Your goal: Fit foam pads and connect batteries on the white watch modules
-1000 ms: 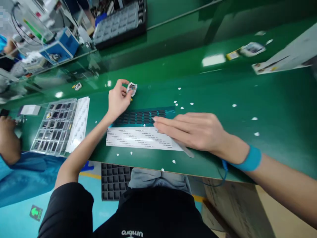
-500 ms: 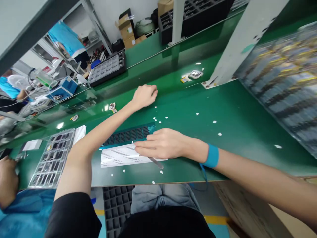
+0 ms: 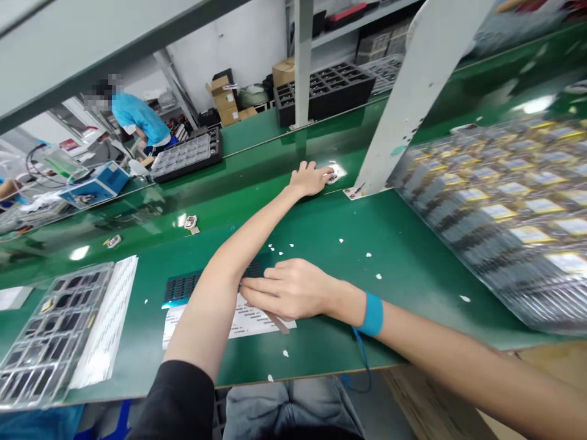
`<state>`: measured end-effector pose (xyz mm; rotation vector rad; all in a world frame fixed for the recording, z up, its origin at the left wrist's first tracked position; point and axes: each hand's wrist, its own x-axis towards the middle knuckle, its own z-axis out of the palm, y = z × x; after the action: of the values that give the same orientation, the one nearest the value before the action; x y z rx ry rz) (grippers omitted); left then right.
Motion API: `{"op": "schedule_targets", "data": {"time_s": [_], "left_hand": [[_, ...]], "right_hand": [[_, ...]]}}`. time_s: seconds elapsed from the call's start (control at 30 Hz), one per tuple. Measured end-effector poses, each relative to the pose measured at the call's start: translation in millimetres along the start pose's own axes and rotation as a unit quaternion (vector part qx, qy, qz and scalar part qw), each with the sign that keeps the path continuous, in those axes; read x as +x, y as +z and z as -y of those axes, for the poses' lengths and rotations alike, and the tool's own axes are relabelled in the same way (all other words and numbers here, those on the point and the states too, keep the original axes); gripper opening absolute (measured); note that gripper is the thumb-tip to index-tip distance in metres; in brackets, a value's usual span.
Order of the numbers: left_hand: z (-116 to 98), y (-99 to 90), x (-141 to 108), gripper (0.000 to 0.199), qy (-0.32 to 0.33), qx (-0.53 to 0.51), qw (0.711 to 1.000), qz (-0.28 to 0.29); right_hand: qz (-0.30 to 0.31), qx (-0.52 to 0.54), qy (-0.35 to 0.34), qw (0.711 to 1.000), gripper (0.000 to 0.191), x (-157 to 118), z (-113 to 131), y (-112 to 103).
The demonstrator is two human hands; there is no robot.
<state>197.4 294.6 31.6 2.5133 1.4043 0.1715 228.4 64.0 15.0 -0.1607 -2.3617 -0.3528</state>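
My left hand (image 3: 308, 179) reaches far across the green belt (image 3: 413, 256), and its fingertips close on a small white part (image 3: 334, 176) at the foot of a white post. My right hand (image 3: 288, 296) lies flat on a white label sheet (image 3: 250, 322) near the front edge, with a thin grey tool (image 3: 277, 322) tucked under the palm. A blue strap (image 3: 373, 313) circles that wrist. Just behind the label sheet lies a dark pad sheet with a blue edge (image 3: 182, 287); my left forearm crosses over it.
Two small parts (image 3: 190, 222) (image 3: 114, 241) sit on the belt at left. A clear compartment tray (image 3: 50, 333) with a white sheet (image 3: 107, 318) lies front left. The slanted white post (image 3: 403, 91) and a tray of yellow-labelled parts (image 3: 504, 208) stand right. A person in blue (image 3: 137, 119) works behind.
My left hand let go of the small part at left and stretched right and away to the part by the post. My right hand stayed on the label sheet. My view tilted up.
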Motion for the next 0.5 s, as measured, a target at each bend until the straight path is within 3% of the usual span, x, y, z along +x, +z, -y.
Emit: {"op": "schedule_targets", "data": {"time_s": [0.13,0.23,0.3,0.4,0.5], "left_hand": [[5,-3.9,-16,0.036,0.016,-0.06,0.997,-0.039],[10,-20.9,-56,0.033,0.038,-0.231,0.963,-0.134],[18,-38.1,-105,0.024,0.045,-0.339,0.922,-0.181],[36,-61.0,-201,0.008,0.038,-0.399,0.893,-0.207],[51,-61.4,-287,0.025,0.016,-0.434,0.874,-0.218]], "right_hand": [[-0.058,-0.018,0.026,0.998,0.026,3,4,-1],[-0.073,-0.015,0.06,0.995,0.036,7,8,-3],[-0.076,-0.008,0.076,0.994,0.04,9,10,-4],[-0.076,-0.006,0.118,0.99,0.037,11,12,-6],[-0.058,-0.01,0.162,0.985,0.028,11,16,-5]]}}
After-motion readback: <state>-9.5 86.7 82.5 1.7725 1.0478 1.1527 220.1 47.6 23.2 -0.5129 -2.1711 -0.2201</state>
